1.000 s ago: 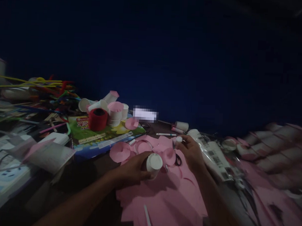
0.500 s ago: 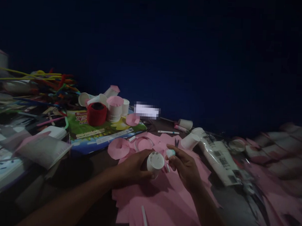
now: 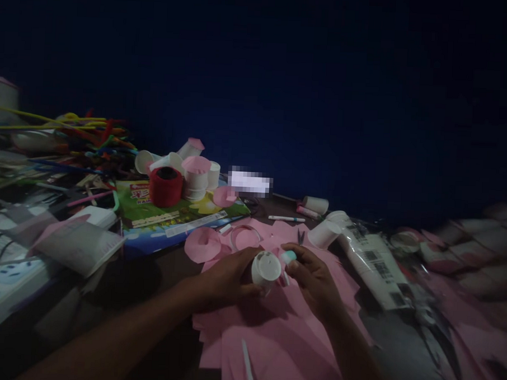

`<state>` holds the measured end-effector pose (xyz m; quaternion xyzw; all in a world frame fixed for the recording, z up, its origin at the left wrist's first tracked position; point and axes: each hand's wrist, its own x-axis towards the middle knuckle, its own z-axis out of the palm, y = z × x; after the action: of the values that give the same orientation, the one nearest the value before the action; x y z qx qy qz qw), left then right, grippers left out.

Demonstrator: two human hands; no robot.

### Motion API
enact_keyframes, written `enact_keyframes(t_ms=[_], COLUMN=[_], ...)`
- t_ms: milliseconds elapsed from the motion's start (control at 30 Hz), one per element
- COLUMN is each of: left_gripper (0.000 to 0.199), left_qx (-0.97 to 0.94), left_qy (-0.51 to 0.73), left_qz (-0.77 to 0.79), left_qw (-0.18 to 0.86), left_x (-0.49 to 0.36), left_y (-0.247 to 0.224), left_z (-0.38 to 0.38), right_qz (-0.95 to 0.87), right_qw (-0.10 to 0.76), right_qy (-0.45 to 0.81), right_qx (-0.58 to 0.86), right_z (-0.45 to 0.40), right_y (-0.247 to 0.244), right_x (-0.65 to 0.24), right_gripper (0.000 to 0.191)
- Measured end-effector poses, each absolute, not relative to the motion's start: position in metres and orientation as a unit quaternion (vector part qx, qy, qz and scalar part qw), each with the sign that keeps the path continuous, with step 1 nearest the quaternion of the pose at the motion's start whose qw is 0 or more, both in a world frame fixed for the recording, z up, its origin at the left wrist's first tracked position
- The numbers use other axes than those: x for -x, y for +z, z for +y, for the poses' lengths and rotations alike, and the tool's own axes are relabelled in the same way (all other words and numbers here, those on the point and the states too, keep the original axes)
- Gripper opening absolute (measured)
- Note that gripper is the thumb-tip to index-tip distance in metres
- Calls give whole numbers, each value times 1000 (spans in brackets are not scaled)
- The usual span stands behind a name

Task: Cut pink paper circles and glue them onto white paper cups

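Note:
My left hand [image 3: 231, 278] is wrapped round a small white paper cup [image 3: 266, 269], its round end facing up with a few dark specks on it. Just right of the cup, my right hand [image 3: 312, 274] pinches a small white and teal object [image 3: 288, 257], too blurred to name. Both hands are over pink paper sheets [image 3: 280, 342]. A round pink paper piece [image 3: 202, 245] lies beyond my left forearm, and a white stick [image 3: 246, 360] rests on the sheets nearer me.
A red spool [image 3: 165, 187] and several paper cups stand on a green and blue packet [image 3: 143, 216]. Pipe cleaners [image 3: 100, 135] are heaped at the left above a power strip [image 3: 12, 277]. Scissors [image 3: 301, 237], a white cup [image 3: 325, 234] and wrapped cups [image 3: 374, 268] lie to the right.
The view has shifted slightly, moving most things a little right and up in the picture. The cup's end is tilted a bit more toward my right hand; both hands keep their hold.

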<state>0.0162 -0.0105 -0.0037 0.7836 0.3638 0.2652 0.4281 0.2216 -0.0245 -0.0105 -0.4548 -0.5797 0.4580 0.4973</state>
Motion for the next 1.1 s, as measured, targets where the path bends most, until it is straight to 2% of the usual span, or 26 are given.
enact_keyframes(t_ms=[133, 267, 900, 1033, 1100], left_gripper=[49, 53, 49, 51, 50], left_qx=[-785, -790, -775, -748, -755], left_qy=[258, 252, 242, 208, 217], left_qz=[369, 372, 380, 390, 381], left_qw=[425, 417, 444, 495, 487], left_x=[-16, -16, -17, -17, -16], left_y=[-7, -9, -6, -8, -7], left_z=[-9, -8, -10, -10, -10], right_qz=[-558, -556, -455, -438, -439], right_qw=[480, 459, 479, 518, 550], right_qy=[518, 522, 581, 552, 547], right_qx=[436, 457, 475, 485, 454], right_z=[-24, -22, -20, -19, -20], right_y=[-11, -13, -8, -8, -5], right_x=[-221, -221, -214, -220, -223], right_gripper=[22, 21, 23, 19, 19])
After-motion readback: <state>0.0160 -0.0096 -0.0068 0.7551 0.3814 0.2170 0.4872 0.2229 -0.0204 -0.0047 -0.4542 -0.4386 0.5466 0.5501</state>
